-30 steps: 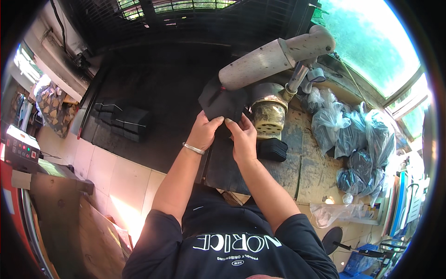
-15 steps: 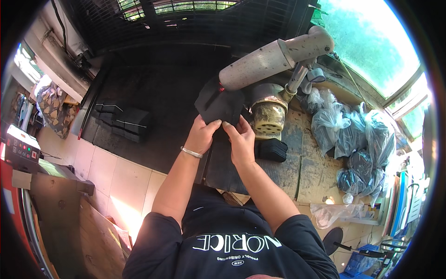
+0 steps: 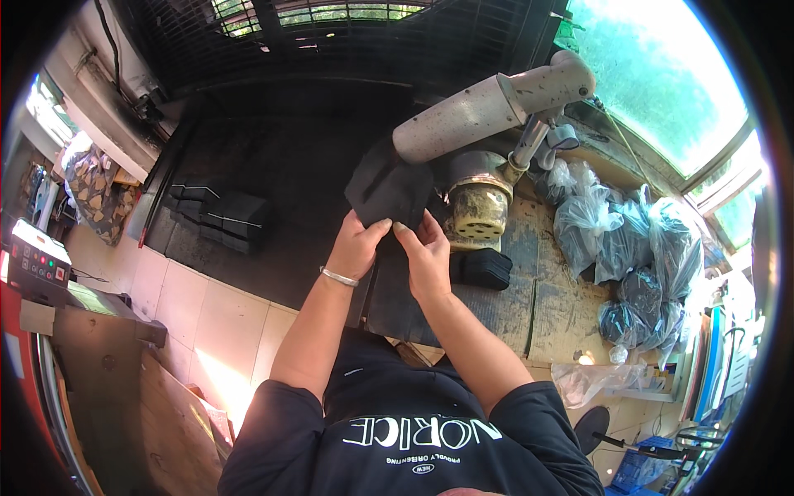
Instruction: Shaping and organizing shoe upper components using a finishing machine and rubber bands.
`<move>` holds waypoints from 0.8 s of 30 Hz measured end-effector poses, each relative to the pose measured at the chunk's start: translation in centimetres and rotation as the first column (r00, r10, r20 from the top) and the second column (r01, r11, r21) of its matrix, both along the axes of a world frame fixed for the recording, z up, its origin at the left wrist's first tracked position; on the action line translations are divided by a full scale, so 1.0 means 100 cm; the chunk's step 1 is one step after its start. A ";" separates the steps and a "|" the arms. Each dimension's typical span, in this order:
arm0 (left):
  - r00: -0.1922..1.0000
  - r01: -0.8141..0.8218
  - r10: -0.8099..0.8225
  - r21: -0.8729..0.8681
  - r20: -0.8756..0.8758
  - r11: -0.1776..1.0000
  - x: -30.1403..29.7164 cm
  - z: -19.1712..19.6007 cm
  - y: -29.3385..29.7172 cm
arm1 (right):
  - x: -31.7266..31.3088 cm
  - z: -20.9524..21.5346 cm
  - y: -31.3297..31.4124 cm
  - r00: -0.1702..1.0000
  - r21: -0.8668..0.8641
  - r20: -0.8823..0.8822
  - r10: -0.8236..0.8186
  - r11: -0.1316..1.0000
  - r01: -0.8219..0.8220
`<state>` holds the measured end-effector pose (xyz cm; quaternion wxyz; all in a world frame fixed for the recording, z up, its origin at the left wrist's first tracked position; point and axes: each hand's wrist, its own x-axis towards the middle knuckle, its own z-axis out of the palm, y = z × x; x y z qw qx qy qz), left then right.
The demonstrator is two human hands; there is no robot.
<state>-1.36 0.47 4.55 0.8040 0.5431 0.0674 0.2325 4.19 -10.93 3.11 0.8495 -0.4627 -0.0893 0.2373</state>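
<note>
A dark, flat, angular piece of sheet material is held out in front of me over the black work surface. My left hand pinches its near left edge, thumb on top. My right hand grips the near right edge, its thumb tip close to the left one. A darker strip or slot runs from the piece's middle toward the far side. The far edge lies under the tip of a grey metal machine arm; whether they touch I cannot tell. My fingers underneath are hidden.
Right of the piece stands a dirty yellowish machine base. A small stack of black pieces lies in front of it. Bundled black stacks lie on the left. Clear plastic bags fill the right side below the window.
The red glow at the machine tip is no longer visible. Both hands have shifted very slightly left with the piece, keeping their grip.
</note>
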 end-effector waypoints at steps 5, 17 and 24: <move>0.997 0.082 -0.080 -0.132 0.022 0.988 -0.007 -0.003 0.000 | 0.001 -0.011 -0.009 0.998 0.091 -0.013 0.059 0.994 -0.058; 0.999 -0.005 0.012 -0.225 0.031 0.974 0.011 -0.026 -0.011 | 0.024 -0.025 -0.020 0.917 0.300 -0.066 0.394 0.884 -0.358; 0.991 -0.113 0.109 -0.057 -0.075 0.992 0.056 -0.028 0.005 | 0.052 -0.027 0.005 0.913 0.321 -0.074 0.402 0.876 -0.359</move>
